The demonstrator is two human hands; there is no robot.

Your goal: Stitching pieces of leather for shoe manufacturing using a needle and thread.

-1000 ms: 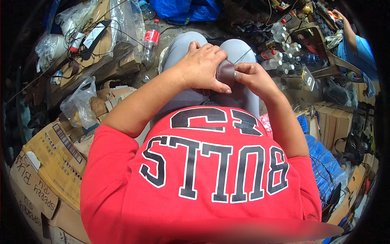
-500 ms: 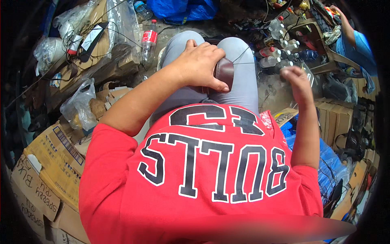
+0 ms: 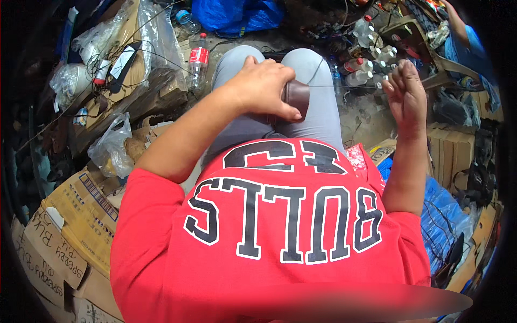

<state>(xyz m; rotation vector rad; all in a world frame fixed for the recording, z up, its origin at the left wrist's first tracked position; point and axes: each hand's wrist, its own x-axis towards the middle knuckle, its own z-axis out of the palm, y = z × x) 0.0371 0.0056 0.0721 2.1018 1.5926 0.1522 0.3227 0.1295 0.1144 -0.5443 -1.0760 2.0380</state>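
On my lap, my left hand (image 3: pixel 265 89) is closed round a dark brown leather piece (image 3: pixel 297 100). Its smooth, rounded end sticks out to the right, past my thumb; the rest is covered by the hand. A thin dark thread (image 3: pixel 344 86) runs nearly straight from the leather across my right knee. It leads to my right hand (image 3: pixel 406 97), which is raised to the right with fingers curled in. Another short strand (image 3: pixel 316 71) slants up from the leather over the knee. Where the fingers grip the thread is too small to make out.
Ahead on the left stands a clear bottle with a red cap (image 3: pixel 198 60). Several plastic bottles (image 3: pixel 360 72) are grouped beyond my right knee, near a brown chair-like frame (image 3: pixel 431 75). Cardboard (image 3: pixel 81 210) lies at the left. Another person's arm (image 3: pixel 458 24) shows at far right.
My right hand has moved up and slightly right, and the thread now stretches toward it. The left hand keeps its hold on the leather piece, which has barely shifted.
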